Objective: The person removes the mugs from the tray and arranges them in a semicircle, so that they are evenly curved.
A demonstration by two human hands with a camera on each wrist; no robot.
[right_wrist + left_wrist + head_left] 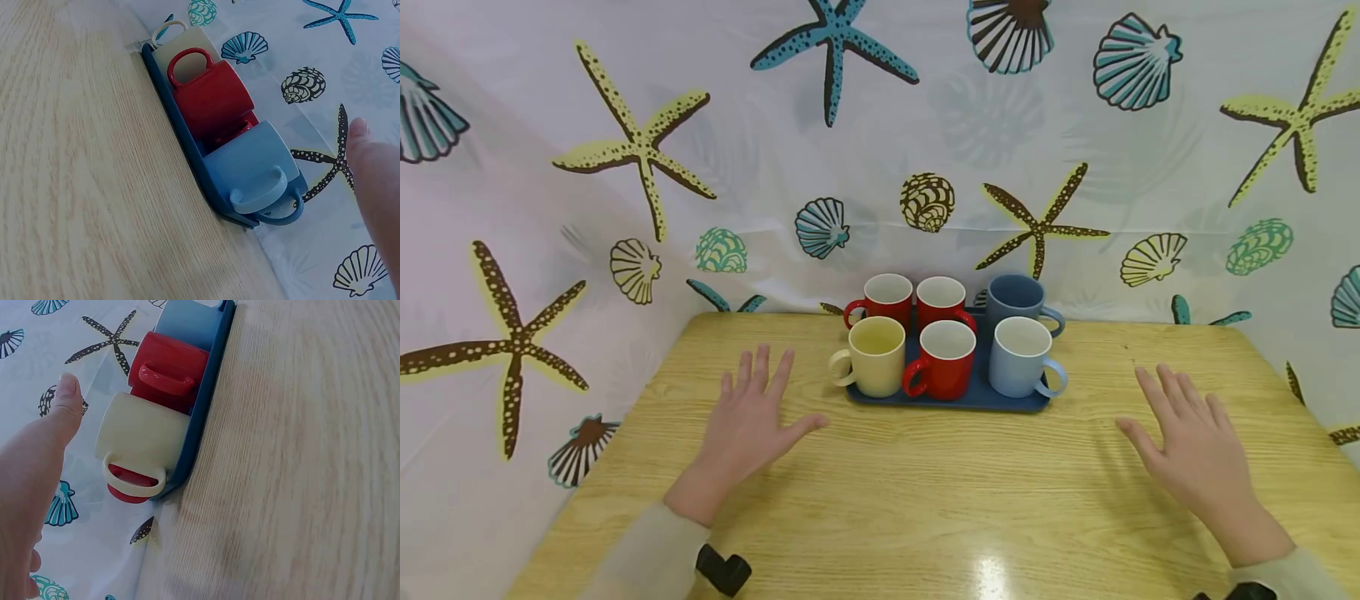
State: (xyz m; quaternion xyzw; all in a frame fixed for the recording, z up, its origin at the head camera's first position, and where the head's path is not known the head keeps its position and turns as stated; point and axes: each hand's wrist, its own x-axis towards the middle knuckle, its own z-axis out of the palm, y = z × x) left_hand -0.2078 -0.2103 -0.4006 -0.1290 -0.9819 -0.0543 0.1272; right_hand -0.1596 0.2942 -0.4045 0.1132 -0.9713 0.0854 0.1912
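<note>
A dark blue tray point(981, 397) near the back of the table bears two rows of mugs. Its front row has a cream mug point(877, 367), a red mug point(947, 367) and a light blue mug point(1017, 367). Behind them stand two more red mugs, left point(891, 305) and middle point(942, 310), partly hidden, and a darker blue mug point(1011, 302). My left hand point(751, 417), fingers spread, is left of the tray, nearest the cream mug. To the right, my right hand point(1198, 446) has its fingers extended, nearest the light blue mug. Both hands hold nothing.
The wooden table point(925, 492) reaches back to a white curtain point(865, 158) printed with starfish and shells, which also runs down the left and right sides. Some mug handles stick out past the tray's left and right ends.
</note>
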